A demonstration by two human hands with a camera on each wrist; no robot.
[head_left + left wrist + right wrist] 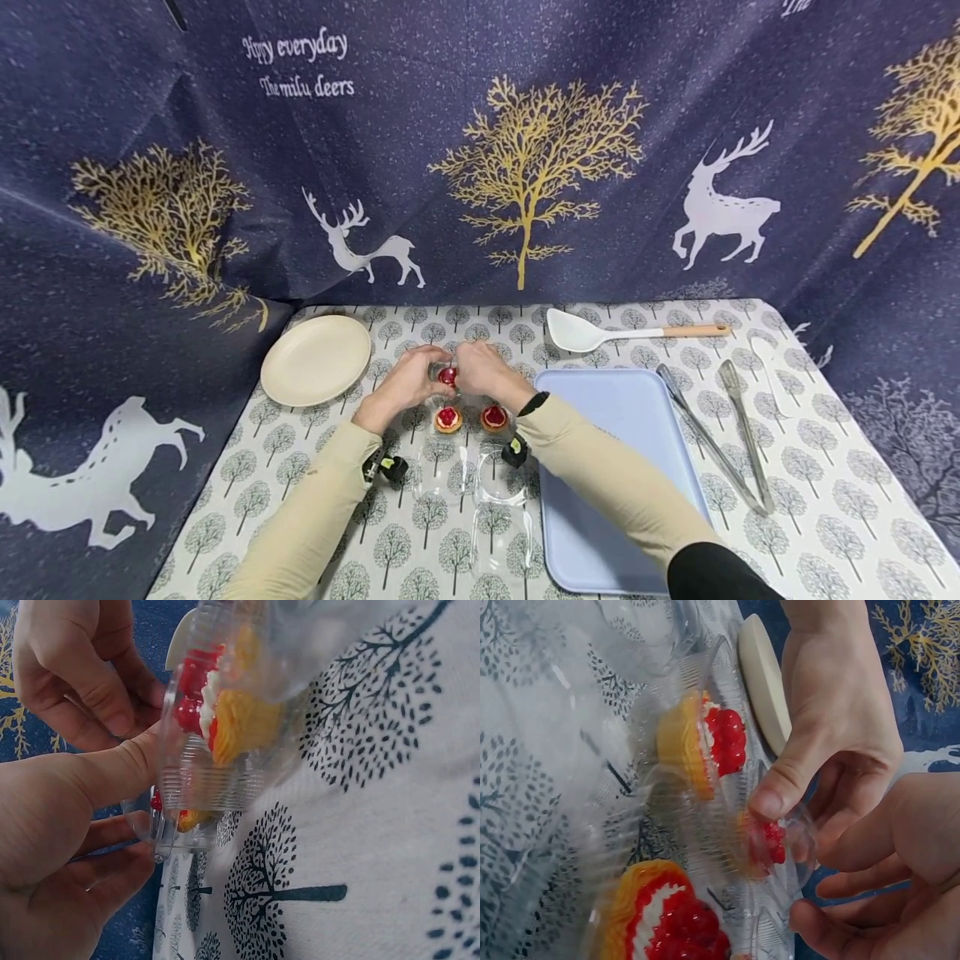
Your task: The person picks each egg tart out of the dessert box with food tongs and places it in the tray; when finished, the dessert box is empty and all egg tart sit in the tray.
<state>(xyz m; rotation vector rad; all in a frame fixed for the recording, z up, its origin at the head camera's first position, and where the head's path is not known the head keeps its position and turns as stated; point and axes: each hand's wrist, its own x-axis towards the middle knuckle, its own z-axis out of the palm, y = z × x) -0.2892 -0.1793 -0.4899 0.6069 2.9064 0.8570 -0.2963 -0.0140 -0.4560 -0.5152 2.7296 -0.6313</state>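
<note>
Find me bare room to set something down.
Bare tablecloth lies between the plate and left sleeve, and right of the tray, on the near side of the tongs. The left hand, right hand, tarts and clear packaging crowd the middle.

Both forearms are clad in plain beige cloth. The left sleeve, well left of the blue tray, shows that single colour with soft creases; the right sleeve, crossing above the tray, gives way to black fabric near its lower right corner. A black band rings the right wrist beside the tray's upper left corner. Each wrist also carries a compact black device marked with yellow-green — the right device just left of the tray, the left device farther left. Both hands' fingers are bare.
</note>
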